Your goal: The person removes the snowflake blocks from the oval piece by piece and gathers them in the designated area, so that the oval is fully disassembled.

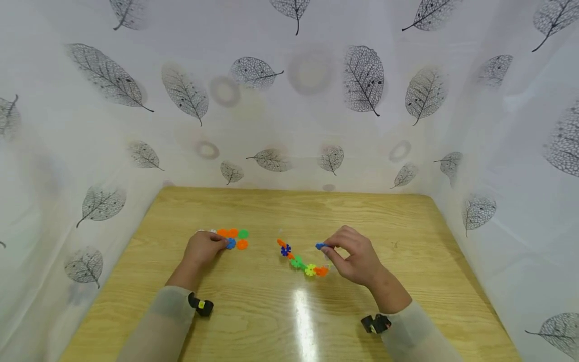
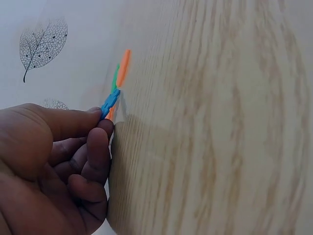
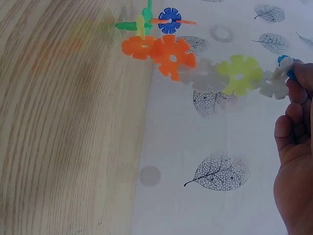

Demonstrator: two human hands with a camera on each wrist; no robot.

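My left hand [image 1: 202, 250] pinches a blue snowflake disc [image 1: 230, 244] between thumb and fingers. In the left wrist view this disc [image 2: 109, 104] is tilted, seen nearly edge-on. At the right, my right hand [image 1: 357, 256] pinches another blue snowflake disc [image 1: 320, 246] above the table. That disc is at one end of a chain of interlocked snowflake discs [image 1: 297, 262], which curves away leftward. Along the chain in the right wrist view are a pale disc [image 3: 274, 89], a yellow disc [image 3: 240, 73], orange discs [image 3: 172, 58] and a dark blue disc [image 3: 169, 20]. Fingers partly cover both held discs.
Loose discs lie beside the left hand: a green one [image 1: 243, 234], several orange ones [image 1: 242, 245] and a whitish one [image 1: 213, 231]. Beneath everything is a wooden table [image 1: 244, 306]. A leaf-printed curtain [image 1: 298, 120] encloses its back and sides.
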